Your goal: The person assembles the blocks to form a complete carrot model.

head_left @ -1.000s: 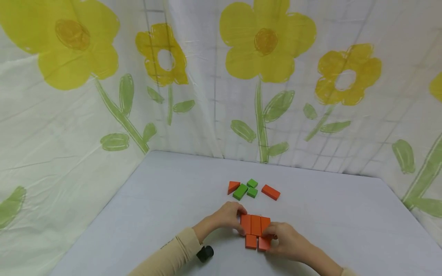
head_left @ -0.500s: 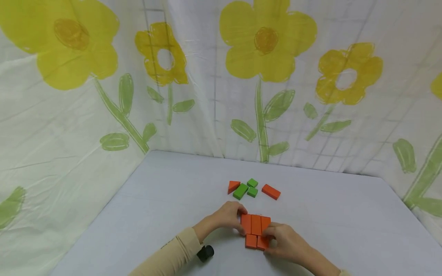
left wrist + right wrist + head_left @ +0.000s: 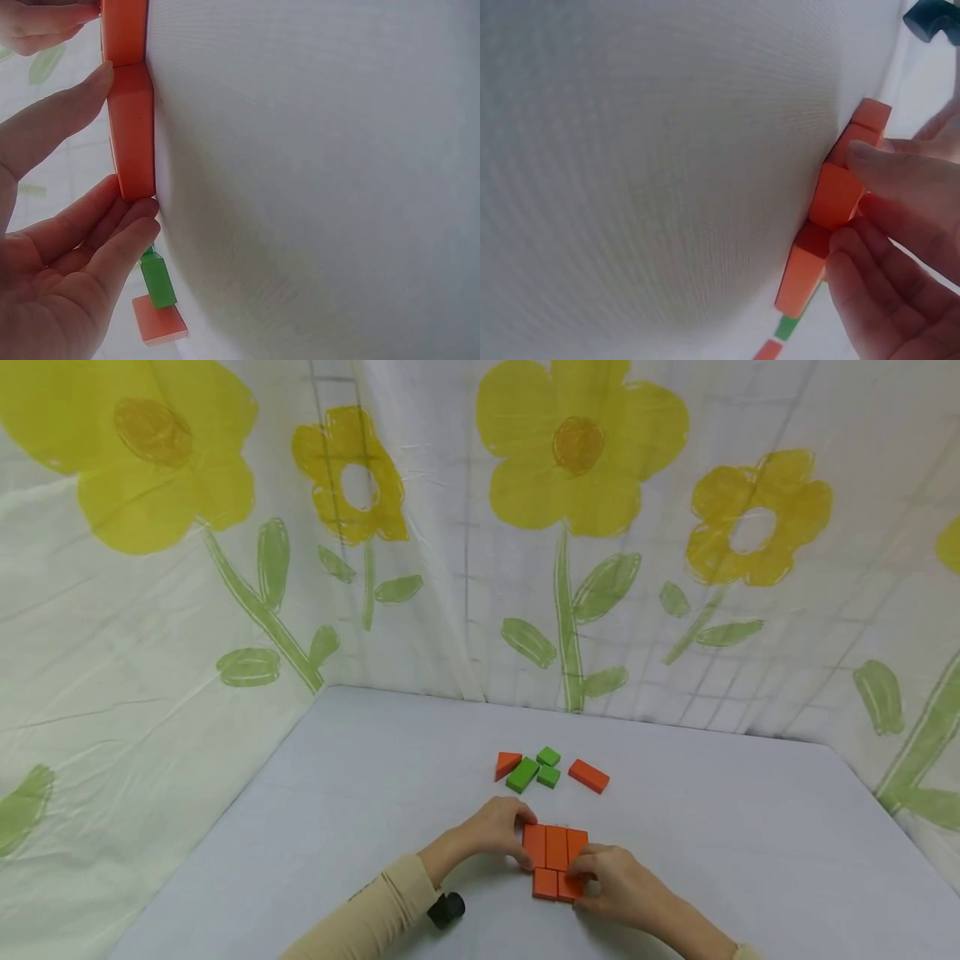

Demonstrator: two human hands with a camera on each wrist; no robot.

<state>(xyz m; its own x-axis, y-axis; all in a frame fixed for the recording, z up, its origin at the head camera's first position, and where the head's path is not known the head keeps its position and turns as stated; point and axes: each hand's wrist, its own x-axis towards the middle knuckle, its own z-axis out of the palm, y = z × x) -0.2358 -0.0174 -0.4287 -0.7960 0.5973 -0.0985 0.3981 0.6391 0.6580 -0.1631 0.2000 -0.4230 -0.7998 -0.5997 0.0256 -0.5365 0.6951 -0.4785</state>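
Note:
Several orange wooden blocks lie flat together in the head view: a left block (image 3: pixel 533 845), a middle block (image 3: pixel 556 847) and a tapered right block (image 3: pixel 577 842) form the far row. Nearer sit a left square block (image 3: pixel 545 883) and a right square block (image 3: pixel 567 887), side by side. My left hand (image 3: pixel 491 831) holds the left block by its two ends, thumb at the near end, as the left wrist view shows of this block (image 3: pixel 133 135). My right hand (image 3: pixel 622 887) pinches the right square block (image 3: pixel 836 196) between thumb and fingers; its fingertips partly cover the tapered block.
Farther back lie an orange triangle block (image 3: pixel 507 765), a green oblong block (image 3: pixel 522 775), two small green blocks (image 3: pixel 548 776) and an orange oblong block (image 3: pixel 588 776). A black device (image 3: pixel 446 910) sits at my left wrist. A flowered curtain (image 3: pixel 420 635) hangs behind the white table (image 3: pixel 360 752).
My right hand has slid the right square block left, narrowing the gap to the left square block. My left hand has stayed on its block.

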